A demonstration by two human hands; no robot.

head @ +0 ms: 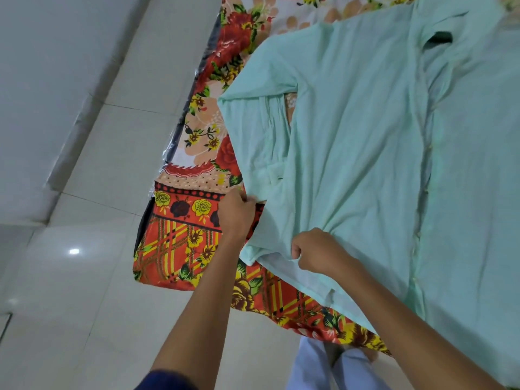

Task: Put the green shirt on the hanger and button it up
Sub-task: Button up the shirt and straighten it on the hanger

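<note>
The pale green shirt [365, 130] lies spread front-up on a bed, its collar at the top right and its hem toward me. Its button placket runs down the right side. A dark piece of the hanger [439, 38] shows inside the collar opening. My left hand [235, 218] pinches the cuff end of the shirt's left sleeve at the bed's edge. My right hand [315, 251] grips a bunch of the shirt's lower front near the hem, lifting it so a white lining shows beneath.
The bed carries a red, yellow and orange floral sheet [180, 243] that hangs over its left edge. A white tiled floor [98, 305] stretches to the left, meeting a wall skirting at the upper left. My legs in pale trousers [315, 367] stand at the bed's near edge.
</note>
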